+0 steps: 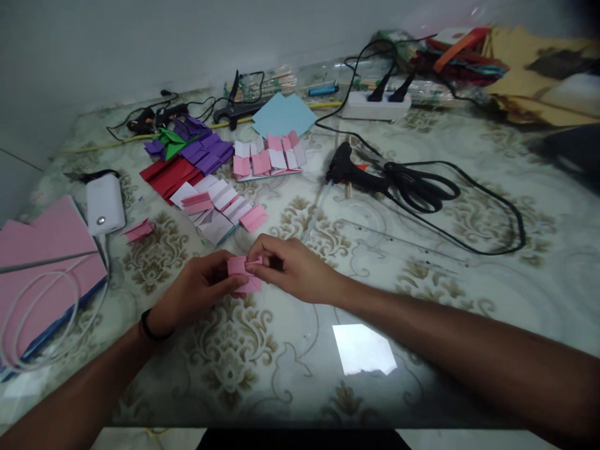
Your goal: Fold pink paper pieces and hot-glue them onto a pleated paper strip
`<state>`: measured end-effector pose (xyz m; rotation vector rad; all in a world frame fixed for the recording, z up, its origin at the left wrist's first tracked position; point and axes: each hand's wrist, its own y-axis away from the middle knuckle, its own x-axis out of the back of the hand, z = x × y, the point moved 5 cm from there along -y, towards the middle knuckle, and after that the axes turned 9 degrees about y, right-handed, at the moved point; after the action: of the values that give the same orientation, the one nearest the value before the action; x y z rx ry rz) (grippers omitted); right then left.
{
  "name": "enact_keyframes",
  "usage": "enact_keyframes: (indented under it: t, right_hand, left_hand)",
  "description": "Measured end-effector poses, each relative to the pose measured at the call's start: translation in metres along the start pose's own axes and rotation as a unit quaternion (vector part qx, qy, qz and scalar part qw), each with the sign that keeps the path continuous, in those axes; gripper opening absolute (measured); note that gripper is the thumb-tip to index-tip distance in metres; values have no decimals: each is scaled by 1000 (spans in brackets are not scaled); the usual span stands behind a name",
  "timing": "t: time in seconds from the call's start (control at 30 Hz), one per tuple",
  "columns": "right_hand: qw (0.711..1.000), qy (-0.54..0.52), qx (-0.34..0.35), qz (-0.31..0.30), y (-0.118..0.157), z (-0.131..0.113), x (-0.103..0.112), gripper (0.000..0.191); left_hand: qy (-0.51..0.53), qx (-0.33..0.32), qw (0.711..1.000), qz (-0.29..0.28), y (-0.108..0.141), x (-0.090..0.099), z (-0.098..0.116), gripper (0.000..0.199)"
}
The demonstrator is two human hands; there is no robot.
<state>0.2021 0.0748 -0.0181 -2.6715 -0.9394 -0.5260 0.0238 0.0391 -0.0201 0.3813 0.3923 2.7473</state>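
Head view: a glossy surface (300, 381) with a brown-and-gold floral pattern spreads under both hands, and a plain pale wall (47, 56) rises behind it. A bright patch of reflected light (364, 350) lies below the right forearm, which crosses the surface from the right edge. The left hand (199, 284) and the right hand (293, 269) meet near the middle, both pinching a small pink folded paper (248, 285) between thumb and fingers.

Any marking on the white power bank (105, 203) at the left is too small to read. Its white cable (104, 250) loops over large pink sheets (51, 240). A loose pink folded piece (139, 230) lies between the power bank and the hands.

Just beyond the hands sit pink-and-white folded papers (220, 205), with red folded papers (171, 177), purple folded papers (209, 152) and a green folded paper (172, 142) behind them. Another pink-and-white group (269, 156) lies in front of light blue paper (285, 114). To the right, a black glue gun (352, 172) rests with its coiled cord looping widely over the surface. Behind it, a white power strip (375, 106) holds two black plugs. A clear ruler (403, 240) lies inside the cord's reach, nearer the right forearm.
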Motion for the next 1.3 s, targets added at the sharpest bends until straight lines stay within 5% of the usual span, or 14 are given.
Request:
enact_keyframes:
  t: [0.13,0.37,0.6,0.83,1.3]
  right_hand:
    - [1000,21,19,-10,1,-2,-1,17]
    - [999,36,21,-24,0,-3,-2,27]
    - [995,68,67,-36,1,-6,-4,33]
    - [993,55,92,-43,2,-10,-4,38]
    - [996,63,50,-46,1,-7,-4,36]
  left_hand:
    - [-75,-12,997,3,1,2,0,33]
    - [-16,-36,997,61,3,6,8,32]
    - [-150,-75,986,4,4,2,11,33]
    - [-153,-89,984,-16,5,-2,15,48]
    - [-166,-104,980,42,4,5,14,45]
